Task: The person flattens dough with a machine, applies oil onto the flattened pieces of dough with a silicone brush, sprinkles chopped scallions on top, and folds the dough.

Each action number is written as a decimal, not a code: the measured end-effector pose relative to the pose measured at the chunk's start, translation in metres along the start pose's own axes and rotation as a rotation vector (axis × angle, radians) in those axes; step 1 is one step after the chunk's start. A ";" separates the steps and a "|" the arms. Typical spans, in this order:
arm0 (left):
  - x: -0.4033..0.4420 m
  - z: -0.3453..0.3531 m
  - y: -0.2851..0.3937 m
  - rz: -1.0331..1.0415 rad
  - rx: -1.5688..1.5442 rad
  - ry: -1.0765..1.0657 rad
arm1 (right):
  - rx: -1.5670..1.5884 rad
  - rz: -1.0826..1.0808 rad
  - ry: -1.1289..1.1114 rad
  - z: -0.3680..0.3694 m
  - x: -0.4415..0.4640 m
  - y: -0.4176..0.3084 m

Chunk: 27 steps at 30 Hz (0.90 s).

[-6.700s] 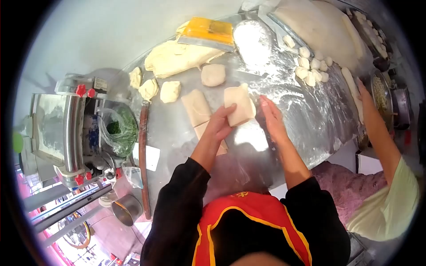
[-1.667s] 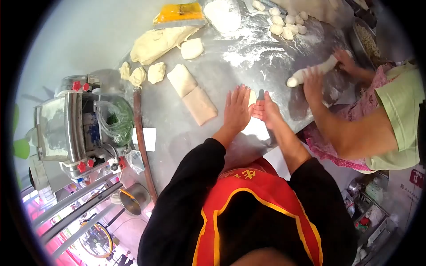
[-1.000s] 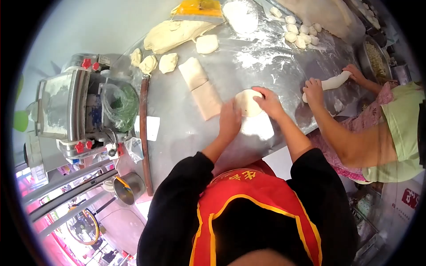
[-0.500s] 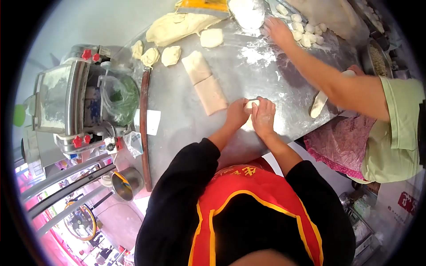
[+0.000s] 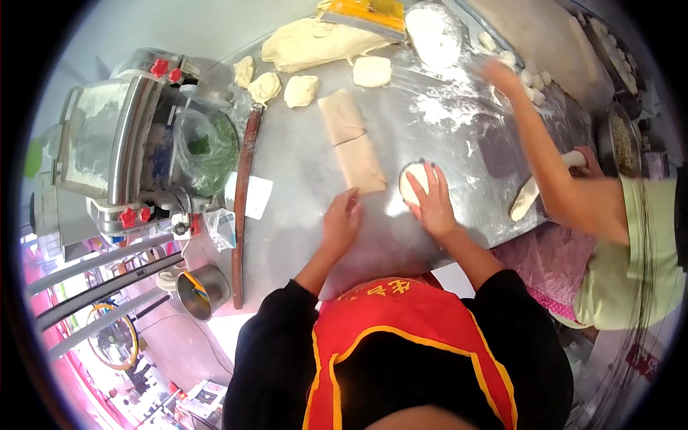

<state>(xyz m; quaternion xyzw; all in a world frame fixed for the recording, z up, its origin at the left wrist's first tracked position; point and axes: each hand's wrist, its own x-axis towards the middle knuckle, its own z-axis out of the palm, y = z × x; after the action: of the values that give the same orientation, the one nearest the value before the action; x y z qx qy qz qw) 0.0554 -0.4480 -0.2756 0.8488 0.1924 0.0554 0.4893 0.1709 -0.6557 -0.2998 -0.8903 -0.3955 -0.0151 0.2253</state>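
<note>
A pale round piece of dough lies on the metal table, partly covered by my right hand. The fingers of that hand are spread over the dough's right side, touching it. To the left, my left hand has loosely bent fingers and holds nothing. Its fingertips are at the near end of a flat dough strip; whether they touch it I cannot tell. A second flat dough piece continues the strip on its far side.
Dough lumps and a large dough mass lie at the back, beside a flour pile. A wooden rod and a roller machine are on the left. On the right, a co-worker's arm reaches across the table.
My hands have come apart: the left moved left to the strip's near end, while the right stays with the round dough, now on the table. The co-worker's far hand shifted right.
</note>
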 end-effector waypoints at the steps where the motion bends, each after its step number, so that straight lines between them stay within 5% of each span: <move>1: -0.005 -0.008 -0.005 -0.072 0.001 0.020 | -0.015 -0.019 0.033 0.010 0.021 0.008; 5: -0.010 -0.020 -0.025 -0.199 -0.078 0.135 | -0.093 -0.096 0.135 0.041 0.113 0.032; 8: 0.005 -0.021 -0.030 -0.313 -0.171 0.188 | -0.268 0.043 0.221 0.045 0.170 0.033; 11: 0.030 -0.015 -0.041 -0.350 -0.350 0.215 | -0.082 0.023 0.328 0.030 0.184 0.018; 16: 0.066 -0.001 -0.023 -0.541 -0.541 0.164 | 0.624 0.496 -0.149 0.063 0.106 0.009; 19: 0.083 0.001 -0.015 -0.671 -0.737 0.026 | 1.028 0.696 -0.088 0.086 0.088 -0.011; 21: 0.091 0.008 -0.037 -0.689 -0.859 -0.161 | 1.069 0.835 -0.168 0.070 0.098 -0.021; 23: 0.088 0.009 -0.002 -0.477 -0.773 -0.056 | 1.123 0.926 -0.236 0.042 0.107 -0.032; 27: 0.072 0.017 0.007 -0.277 -0.515 0.125 | 1.077 0.479 -0.154 0.037 0.075 -0.028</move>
<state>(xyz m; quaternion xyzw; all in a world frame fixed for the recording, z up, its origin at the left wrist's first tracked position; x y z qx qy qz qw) 0.1278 -0.4372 -0.2851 0.6573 0.3157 0.0874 0.6787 0.1972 -0.5718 -0.3064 -0.7137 -0.1509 0.3034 0.6131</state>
